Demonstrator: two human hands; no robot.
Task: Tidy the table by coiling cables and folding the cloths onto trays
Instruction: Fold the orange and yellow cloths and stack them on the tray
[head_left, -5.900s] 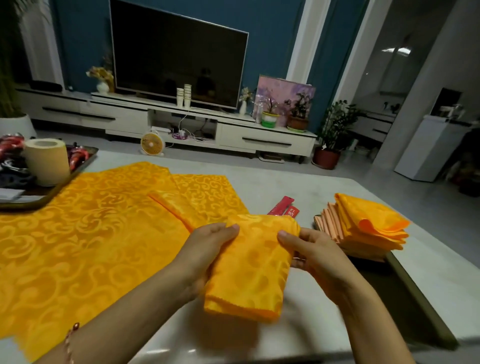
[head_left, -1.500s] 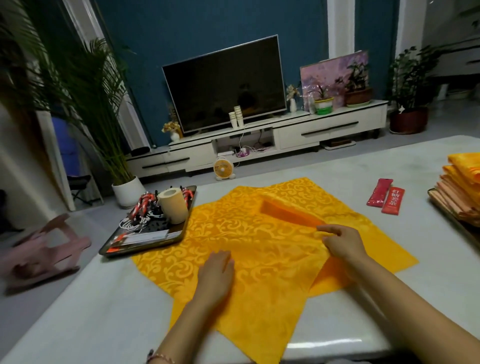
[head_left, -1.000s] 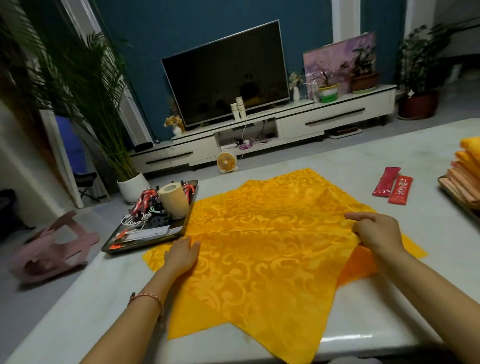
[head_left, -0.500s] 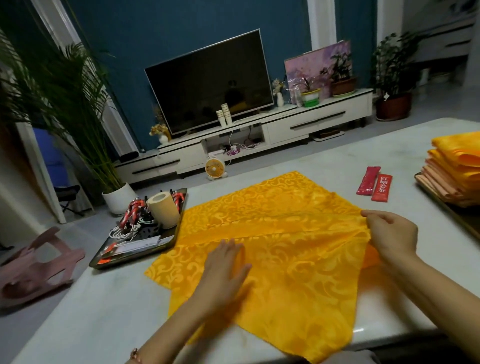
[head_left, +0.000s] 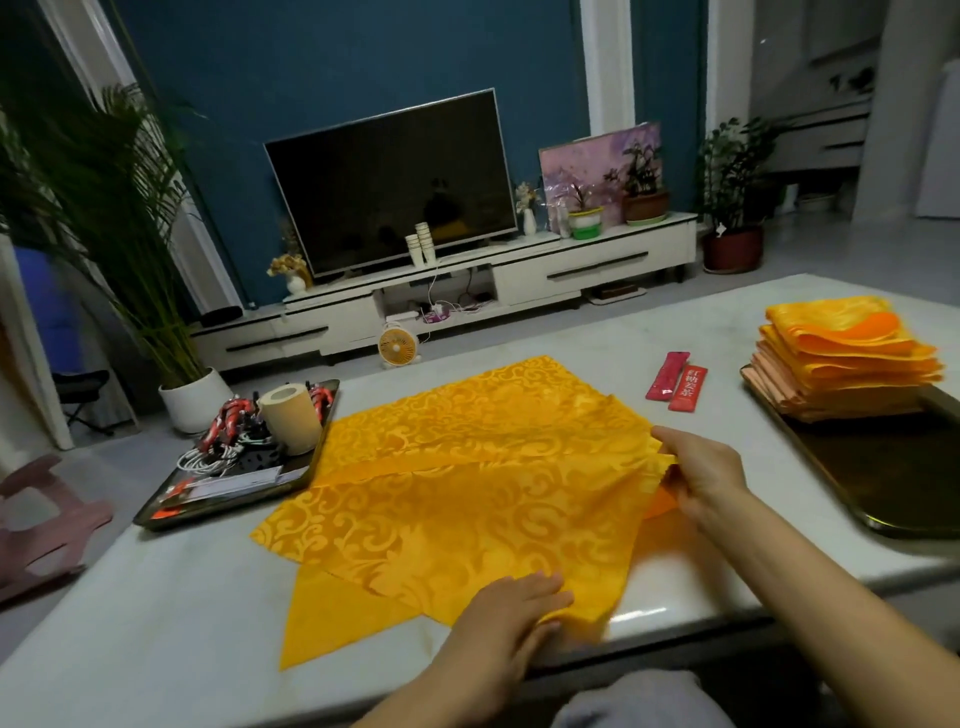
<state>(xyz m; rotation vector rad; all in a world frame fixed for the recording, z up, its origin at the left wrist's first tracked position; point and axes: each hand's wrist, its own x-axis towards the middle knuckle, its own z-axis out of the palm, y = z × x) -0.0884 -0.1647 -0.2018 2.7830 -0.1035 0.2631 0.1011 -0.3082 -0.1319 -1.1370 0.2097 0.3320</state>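
Note:
Large orange patterned cloths (head_left: 467, 493) lie overlapped and spread on the pale table (head_left: 156, 597). My left hand (head_left: 511, 613) lies flat on the top cloth's near corner by the table's front edge. My right hand (head_left: 701, 475) pinches the cloth's right corner, lifting it slightly. A stack of folded orange cloths (head_left: 847, 358) sits on a dark tray (head_left: 893, 483) at the right. On the left, another dark tray (head_left: 171, 514) holds coiled red and white cables (head_left: 223, 431).
A cream roll (head_left: 291, 418) stands on the left tray beside the cables. Two red sachets (head_left: 678, 382) lie on the table between the spread cloth and the right tray. A TV cabinet, small fan and potted plants stand beyond the table.
My left hand slid from the cloth's middle toward me, down to its near corner. My right hand kept its pinch on the right corner. The camera view shifted slightly.

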